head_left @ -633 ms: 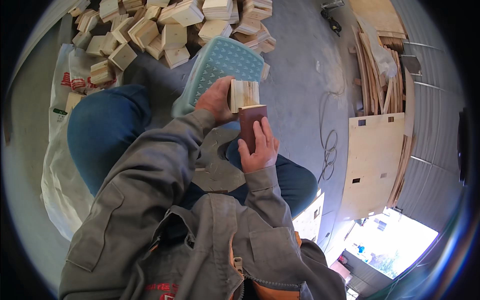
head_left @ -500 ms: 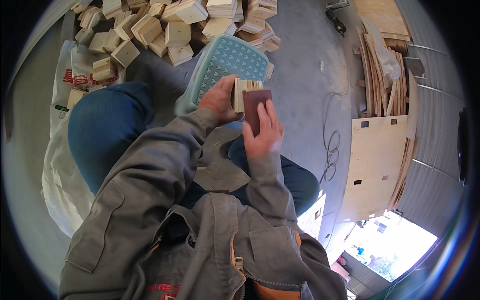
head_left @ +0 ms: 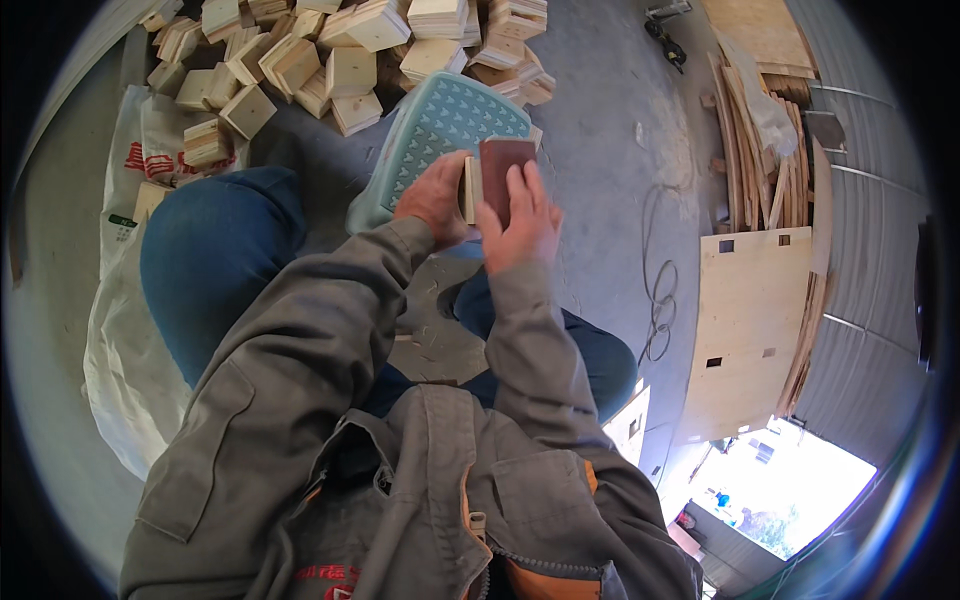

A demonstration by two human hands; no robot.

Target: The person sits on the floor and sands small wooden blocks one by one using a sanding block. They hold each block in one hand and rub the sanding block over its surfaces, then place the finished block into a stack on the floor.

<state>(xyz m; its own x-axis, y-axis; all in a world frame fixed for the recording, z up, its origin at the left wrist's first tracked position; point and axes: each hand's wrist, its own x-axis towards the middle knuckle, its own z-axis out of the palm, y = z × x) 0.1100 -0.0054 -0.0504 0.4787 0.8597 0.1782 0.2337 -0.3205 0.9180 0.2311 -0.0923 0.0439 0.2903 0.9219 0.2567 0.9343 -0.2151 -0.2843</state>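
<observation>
Over a pale teal plastic stool (head_left: 400,160), my left hand (head_left: 436,200) grips a small stack of square plywood pieces (head_left: 469,190) by its left side. Against the stack's right side lies a flat reddish-brown sanding block (head_left: 505,158), which covers most of the plywood edges from my view. My right hand (head_left: 522,228) holds this block, its fingers stretched along the upper face and the thumb toward the stack. The underside of the block is hidden.
Many plywood blocks (head_left: 355,70) lie heaped on the floor beyond the stool. A white plastic sack (head_left: 120,350) is beside my left knee. To the right are a looped cable (head_left: 660,300), a plywood sheet (head_left: 755,320), stacked boards (head_left: 740,150) and a power tool (head_left: 668,45).
My right hand has pushed the sanding block away from me along the stack, and a little left, covering more of the plywood edges. My left hand stays nearly still with the stack.
</observation>
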